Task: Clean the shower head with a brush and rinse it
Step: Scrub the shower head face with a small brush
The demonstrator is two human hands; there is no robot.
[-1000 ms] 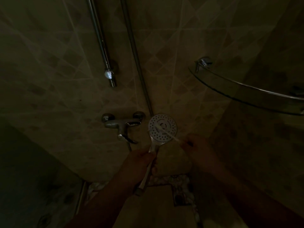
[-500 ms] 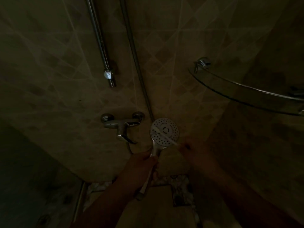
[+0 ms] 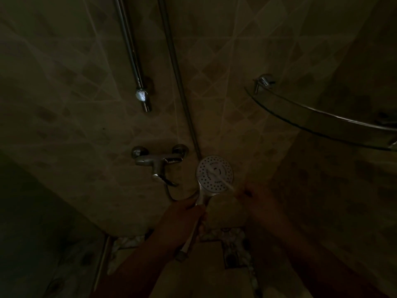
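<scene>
In a dim shower corner, my left hand [image 3: 182, 216] grips the handle of a round white shower head [image 3: 209, 179], holding its perforated face toward me. My right hand [image 3: 255, 196] pinches a thin white brush [image 3: 222, 178] by its handle, just right of the head. The brush lies diagonally across the face, its tip near the middle. The hose [image 3: 178, 67] rises from behind the head up the wall.
A chrome mixer tap [image 3: 159, 161] with its lever is mounted on the tiled wall left of the shower head. A chrome riser rail [image 3: 134, 54] ends above it. A curved glass corner shelf [image 3: 318, 123] juts out at the right. Pebble floor tiles [image 3: 234, 244] show below.
The brush has slid across the shower head's face from its upper left toward the middle while my right hand shifted slightly. The left hand keeps its hold on the handle.
</scene>
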